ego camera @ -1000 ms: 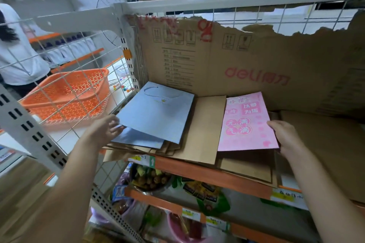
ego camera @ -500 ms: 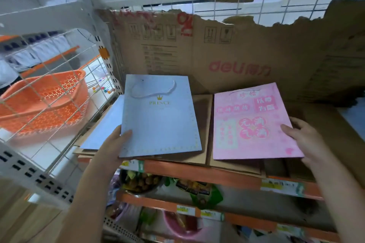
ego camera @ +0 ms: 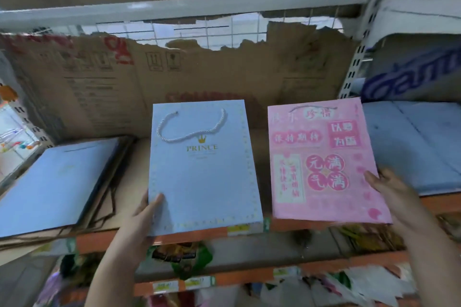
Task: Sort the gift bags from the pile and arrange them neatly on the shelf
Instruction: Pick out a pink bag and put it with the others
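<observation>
Blue gift bag (ego camera: 203,169): flat on shelf (ego camera: 189,232), lower-left corner pinched by my left hand (ego camera: 146,209), thumb on top. Pink gift bag (ego camera: 324,164): just beside it, right edge gripped by my right hand (ego camera: 389,188). Stack of bags (ego camera: 55,184): far left.

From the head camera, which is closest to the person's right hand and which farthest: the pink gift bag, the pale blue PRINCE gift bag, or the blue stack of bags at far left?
From the right hand:
1. Pink gift bag with Chinese characters: held at its right edge.
2. Pale blue PRINCE gift bag with white rope handle: middle, held by the left hand.
3. Blue stack of flat bags: far left of the shelf.
</observation>
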